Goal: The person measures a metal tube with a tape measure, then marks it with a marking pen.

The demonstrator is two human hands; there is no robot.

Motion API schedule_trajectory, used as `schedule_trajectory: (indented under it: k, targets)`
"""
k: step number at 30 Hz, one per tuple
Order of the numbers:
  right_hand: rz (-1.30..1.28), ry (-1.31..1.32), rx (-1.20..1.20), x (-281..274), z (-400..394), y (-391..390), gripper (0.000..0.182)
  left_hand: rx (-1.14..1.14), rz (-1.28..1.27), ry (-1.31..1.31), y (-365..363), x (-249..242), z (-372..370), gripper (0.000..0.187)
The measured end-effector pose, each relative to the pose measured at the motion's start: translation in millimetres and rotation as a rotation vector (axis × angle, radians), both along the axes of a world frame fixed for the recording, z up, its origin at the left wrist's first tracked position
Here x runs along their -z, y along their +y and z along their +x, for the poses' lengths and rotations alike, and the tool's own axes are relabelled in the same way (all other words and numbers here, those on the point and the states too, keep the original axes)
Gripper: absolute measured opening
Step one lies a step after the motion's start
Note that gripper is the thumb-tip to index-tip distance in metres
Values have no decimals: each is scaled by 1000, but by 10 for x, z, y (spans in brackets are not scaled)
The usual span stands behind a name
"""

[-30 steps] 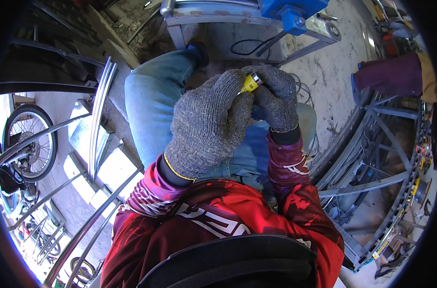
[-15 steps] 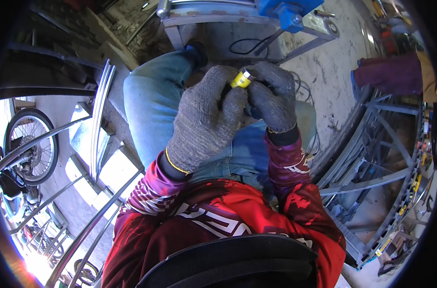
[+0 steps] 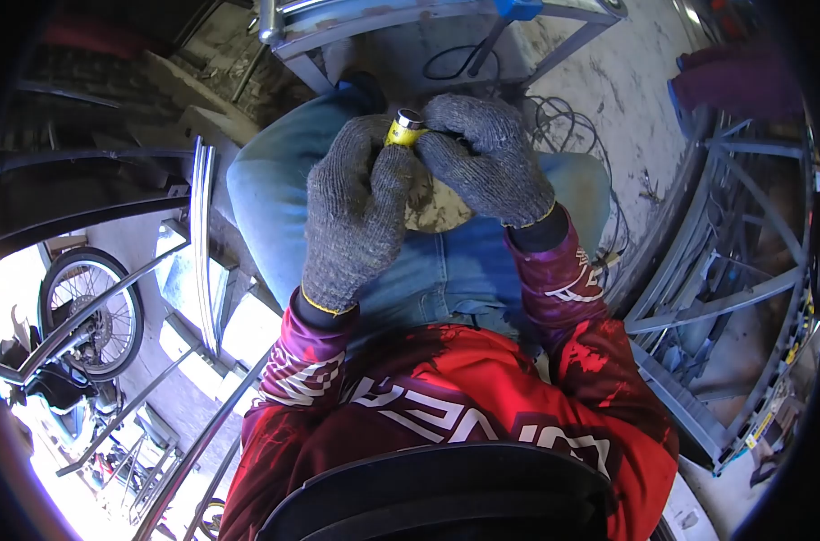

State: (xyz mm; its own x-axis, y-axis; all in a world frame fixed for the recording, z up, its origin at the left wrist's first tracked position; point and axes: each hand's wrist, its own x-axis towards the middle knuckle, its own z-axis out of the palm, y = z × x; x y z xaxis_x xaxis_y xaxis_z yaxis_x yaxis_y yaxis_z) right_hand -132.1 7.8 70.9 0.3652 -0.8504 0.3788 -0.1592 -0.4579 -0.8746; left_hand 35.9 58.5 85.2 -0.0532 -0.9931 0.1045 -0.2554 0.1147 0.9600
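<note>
Both of my hands wear grey knitted gloves and meet in front of my knees. My left hand (image 3: 356, 203) pinches a short yellow cylinder with a shiny metal rim (image 3: 403, 132) between thumb and fingers, the metal end pointing up. My right hand (image 3: 491, 158) is closed at the right side of the same piece, its fingertips against the yellow part. What lies inside the gloved fingertips is hidden, and the exact kind of the piece cannot be made out.
A metal-framed bench (image 3: 401, 32) stands ahead, with cables (image 3: 563, 122) on the floor near it. Grey metal frames (image 3: 716, 307) lie to the right, below another person's dark trouser leg (image 3: 734, 86). Long shiny bars (image 3: 202, 252) and a motorbike wheel (image 3: 92, 313) are on the left.
Both hands and the yellow piece have shifted left and slightly up in view. The right fingers have moved off the metal end to the yellow side. The view has turned a little.
</note>
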Motion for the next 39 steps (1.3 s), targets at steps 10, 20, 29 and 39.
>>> schedule_trajectory:
  k: [10,20,29,39]
  targets:
    - [-64,19,-22,50,1,-30,11,-42,73,7,24,-51,9,18]
    - [91,-155,1,113,53,8,8,-112,-53,-123,42,-65,-68,17]
    - [60,-121,-38,38,-22,29,15,-8,-13,-183,127,-246,-21,19]
    - [387,-291,4,154,-43,101,20,-54,-69,27,180,-265,-21,19]
